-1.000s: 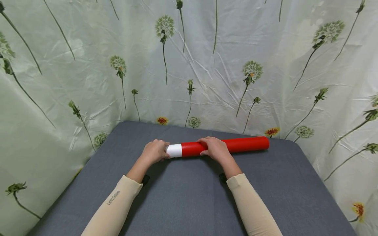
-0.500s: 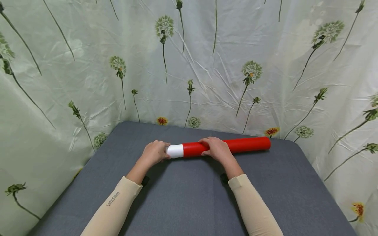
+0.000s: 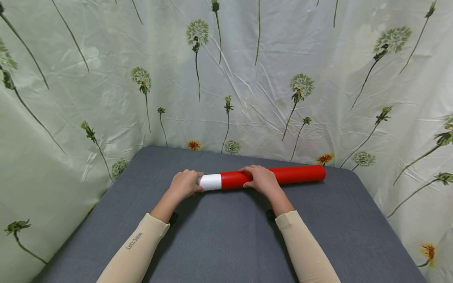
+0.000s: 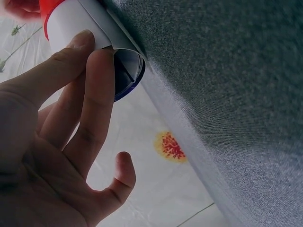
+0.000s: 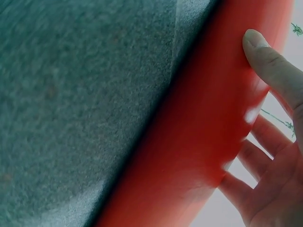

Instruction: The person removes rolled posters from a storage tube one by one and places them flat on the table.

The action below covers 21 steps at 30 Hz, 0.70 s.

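A long red tube (image 3: 299,174) lies across the far part of the table, with a white rolled sheet (image 3: 210,182) sticking out of its left end. In the left wrist view the roll (image 4: 71,23) has an open end with dark blue inside. My left hand (image 3: 185,184) pinches that end between thumb and fingers; its little finger stands off the roll. Around the middle of the tube, my right hand (image 3: 261,180) grips with the thumb on the near side. In the right wrist view the fingers curl behind the red tube (image 5: 189,142), their tips hidden.
The grey cloth-covered table (image 3: 226,236) reaches back to a hanging curtain (image 3: 247,78) printed with dandelions. Behind the tube, the table's far edge is close. Dark bands show under both wrists.
The red tube and my right hand have shifted slightly to the right, so a bit more of the white roll shows. My left hand has stayed nearly in place, holding the roll's end.
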### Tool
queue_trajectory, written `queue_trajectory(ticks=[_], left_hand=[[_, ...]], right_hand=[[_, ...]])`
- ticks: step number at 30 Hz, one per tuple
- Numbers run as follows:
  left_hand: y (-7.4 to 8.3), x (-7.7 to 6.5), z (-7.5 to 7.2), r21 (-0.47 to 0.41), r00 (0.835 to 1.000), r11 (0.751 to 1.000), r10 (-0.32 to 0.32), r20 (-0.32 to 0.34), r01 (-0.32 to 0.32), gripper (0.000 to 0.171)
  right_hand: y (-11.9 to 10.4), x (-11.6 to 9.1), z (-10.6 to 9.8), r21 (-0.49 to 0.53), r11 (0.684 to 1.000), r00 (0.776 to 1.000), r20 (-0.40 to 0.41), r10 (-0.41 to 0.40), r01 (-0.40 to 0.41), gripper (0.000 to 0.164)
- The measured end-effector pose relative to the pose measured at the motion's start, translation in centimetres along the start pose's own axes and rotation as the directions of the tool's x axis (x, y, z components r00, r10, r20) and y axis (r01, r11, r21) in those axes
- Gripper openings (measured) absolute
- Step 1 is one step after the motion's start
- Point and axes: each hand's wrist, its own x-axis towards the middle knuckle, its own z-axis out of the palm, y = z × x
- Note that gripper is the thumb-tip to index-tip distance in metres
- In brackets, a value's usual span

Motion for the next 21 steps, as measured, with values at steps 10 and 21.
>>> queue_trajectory(ticks=[10, 21], left_hand=[[0.07, 0.03, -0.04, 0.008, 1.000, 1.000, 0.014, -0.009, -0.014, 0.064], [0.06, -0.10, 0.12, 0.003, 1.000, 1.000, 0.006, 0.002, -0.006, 0.066]], right_hand=[[0.61, -0.33, -0.09, 0.010, 1.000, 1.000, -0.005, 0.009, -0.009, 0.058], [1.01, -0.40, -0.04, -0.004, 1.000, 1.000, -0.009, 0.007, -0.007, 0.058]])
